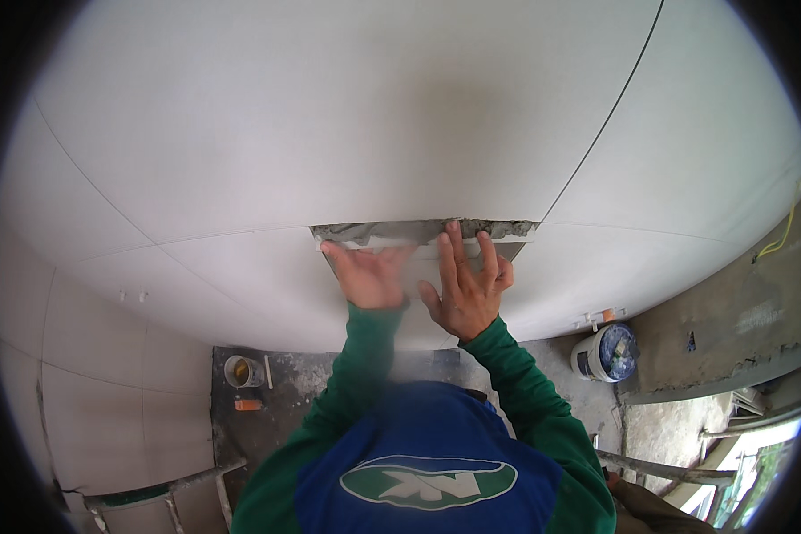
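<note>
Above me is a white tiled wall (240,133) with a narrow recess of rough grey mortar (383,230). A pale tile piece (423,253) sits along the lower part of this recess. My left hand (369,276) grips the piece toward its left end, its fingers slightly blurred. To the right, my right hand (467,289) lies against the piece with its fingers spread, the middle fingertips reaching up to the mortar edge. Both forearms, in green sleeves, come up from the lower edge.
Below are a small bucket (242,372) with an orange block (247,405) beside it, and a larger white bucket (601,354) at right. Metal bars (160,488) cross the lower left and right. A concrete ledge (721,338), yellow wire (783,231) and bright opening border the right side.
</note>
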Available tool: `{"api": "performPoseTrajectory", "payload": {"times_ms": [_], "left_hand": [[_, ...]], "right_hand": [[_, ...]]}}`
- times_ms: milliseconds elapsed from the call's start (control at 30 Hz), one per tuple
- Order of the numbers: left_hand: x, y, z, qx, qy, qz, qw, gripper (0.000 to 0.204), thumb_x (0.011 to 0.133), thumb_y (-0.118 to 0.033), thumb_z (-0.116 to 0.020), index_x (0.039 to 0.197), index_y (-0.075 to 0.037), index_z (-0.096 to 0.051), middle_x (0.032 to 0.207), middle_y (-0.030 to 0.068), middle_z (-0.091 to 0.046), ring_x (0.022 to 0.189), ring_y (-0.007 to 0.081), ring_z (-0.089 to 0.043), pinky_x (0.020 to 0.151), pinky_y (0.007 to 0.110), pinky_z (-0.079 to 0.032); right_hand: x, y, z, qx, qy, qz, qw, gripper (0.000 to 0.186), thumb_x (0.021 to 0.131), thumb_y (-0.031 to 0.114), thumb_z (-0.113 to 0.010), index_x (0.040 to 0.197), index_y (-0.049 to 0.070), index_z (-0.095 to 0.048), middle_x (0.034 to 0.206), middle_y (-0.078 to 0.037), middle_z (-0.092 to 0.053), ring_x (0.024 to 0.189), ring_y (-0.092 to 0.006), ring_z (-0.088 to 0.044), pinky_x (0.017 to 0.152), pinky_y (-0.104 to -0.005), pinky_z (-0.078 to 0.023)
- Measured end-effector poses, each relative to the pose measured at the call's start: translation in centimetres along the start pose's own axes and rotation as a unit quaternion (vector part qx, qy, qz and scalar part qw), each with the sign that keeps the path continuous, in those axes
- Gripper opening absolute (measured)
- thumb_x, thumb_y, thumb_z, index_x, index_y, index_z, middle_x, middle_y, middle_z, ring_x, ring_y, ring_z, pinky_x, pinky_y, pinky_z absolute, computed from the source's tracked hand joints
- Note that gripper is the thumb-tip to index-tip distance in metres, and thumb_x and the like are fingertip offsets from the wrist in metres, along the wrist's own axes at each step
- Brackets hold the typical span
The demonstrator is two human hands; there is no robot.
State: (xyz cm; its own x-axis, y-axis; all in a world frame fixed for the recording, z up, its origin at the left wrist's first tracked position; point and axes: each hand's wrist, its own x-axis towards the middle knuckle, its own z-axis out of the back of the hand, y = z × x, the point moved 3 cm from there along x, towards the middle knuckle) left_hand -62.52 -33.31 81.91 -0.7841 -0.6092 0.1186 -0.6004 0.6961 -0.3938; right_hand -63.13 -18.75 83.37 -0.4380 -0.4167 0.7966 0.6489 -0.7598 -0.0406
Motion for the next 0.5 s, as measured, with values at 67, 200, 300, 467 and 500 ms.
{"api": "performPoseTrajectory", "payload": {"times_ms": [67, 200, 300, 467, 500], "left_hand": [[0.2, 0.0, 0.6, 0.006, -0.01, 0.011, 1.0, 0.07, 0.093, -0.065, -0.033, 0.132, -0.007, -0.038, 0.119, 0.0174, -0.057, 0.1, 0.043, -0.061, 0.084, 0.058, -0.053], [0.6, 0.1, 2.3, 0.049, -0.005, 0.031, 0.998, 0.07, 0.093, -0.065, -0.033, 0.133, -0.008, -0.035, 0.119, 0.0171, -0.054, 0.096, 0.0418, -0.061, 0.085, 0.059, -0.052], [0.0, -0.2, 0.3, 0.0, -0.02, 0.035, 0.999, 0.07, 0.092, -0.065, -0.034, 0.134, -0.008, -0.031, 0.123, 0.017, -0.048, 0.097, 0.0415, -0.059, 0.086, 0.059, -0.051], [0.0, 0.0, 0.8, 0.04, 0.018, 0.039, 0.998, 0.086, 0.087, -0.072, -0.036, 0.142, -0.008, -0.019, 0.142, 0.02, -0.03, 0.121, 0.0488, -0.042, 0.093, 0.058, -0.044], [-0.1, 0.0, 0.7, 0.032, 0.022, 0.042, 0.998, 0.087, 0.087, -0.072, -0.037, 0.142, -0.008, -0.02, 0.143, 0.0182, -0.03, 0.123, 0.0501, -0.039, 0.094, 0.06, -0.043]], "right_hand": [[0.4, 0.4, 1.0, 0.012, 0.006, -0.009, 1.0, 0.061, 0.075, 0.034, -0.066, 0.129, 0.009, -0.052, 0.137, -0.006, -0.051, 0.122, -0.0317, -0.041, 0.09, -0.048, -0.028], [0.7, 0.2, 3.3, 0.085, -0.061, 0.005, 0.994, 0.05, 0.074, 0.023, -0.066, 0.12, 0.006, -0.057, 0.131, -0.011, -0.055, 0.113, -0.0333, -0.049, 0.085, -0.0459, -0.033], [0.6, -0.1, 3.1, 0.133, -0.109, 0.035, 0.985, 0.041, 0.071, 0.016, -0.067, 0.111, 0.006, -0.062, 0.124, -0.014, -0.057, 0.104, -0.0328, -0.054, 0.08, -0.0442, -0.038], [-2.8, -2.4, 1.0, 0.418, -0.163, -0.239, 0.861, 0.026, 0.086, 0.005, -0.054, 0.11, 0.0, -0.057, 0.115, -0.015, -0.058, 0.102, -0.0292, -0.057, 0.083, -0.0373, -0.047], [-3.4, -3.4, 0.0, 0.528, -0.169, -0.318, 0.769, 0.027, 0.086, 0.004, -0.052, 0.112, 0.0, -0.056, 0.115, -0.014, -0.057, 0.103, -0.0285, -0.057, 0.085, -0.037, -0.047]]}}
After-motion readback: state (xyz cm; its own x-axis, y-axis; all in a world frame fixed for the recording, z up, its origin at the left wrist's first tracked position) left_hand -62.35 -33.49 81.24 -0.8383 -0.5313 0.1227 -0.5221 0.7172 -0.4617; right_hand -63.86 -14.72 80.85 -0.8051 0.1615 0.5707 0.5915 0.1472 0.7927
